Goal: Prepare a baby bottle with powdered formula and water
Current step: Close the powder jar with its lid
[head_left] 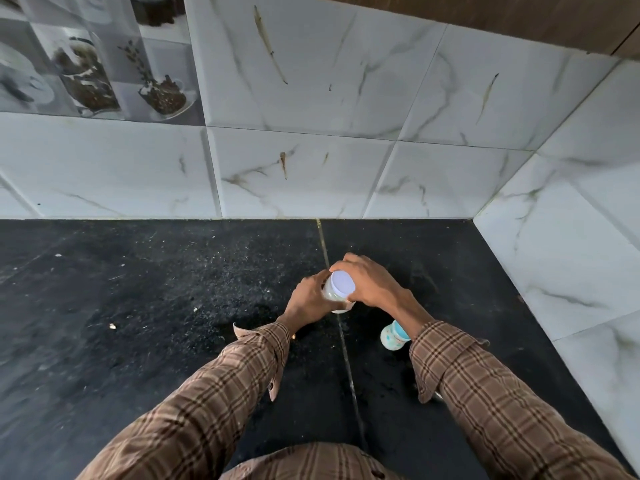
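Both my forearms reach forward over the black countertop (145,306), sleeves of brown plaid buttoned at the wrists. My left hand (308,301) comes in from the near left and is wrapped around the side of the formula jar (337,296), fingers curled on its wall, thumb side toward the top. My right hand (370,284) arches over from the right, wrist raised, fingers bent down around the rim of the jar's lid (343,285). Both hands are closed on the jar; neither is spread wide.

The jar stands upright on the countertop, right on the seam that runs between the two slabs. Its wall is translucent and shows pale, whitish contents. The lid is white, flat and round, and sits on the jar.

The baby bottle (393,336) is just beside my right wrist, on the near right of the jar and apart from it. It is pale with a light blue collar; my sleeve covers its upper part.

Behind the countertop rises a wall of white marbled tiles (311,98).
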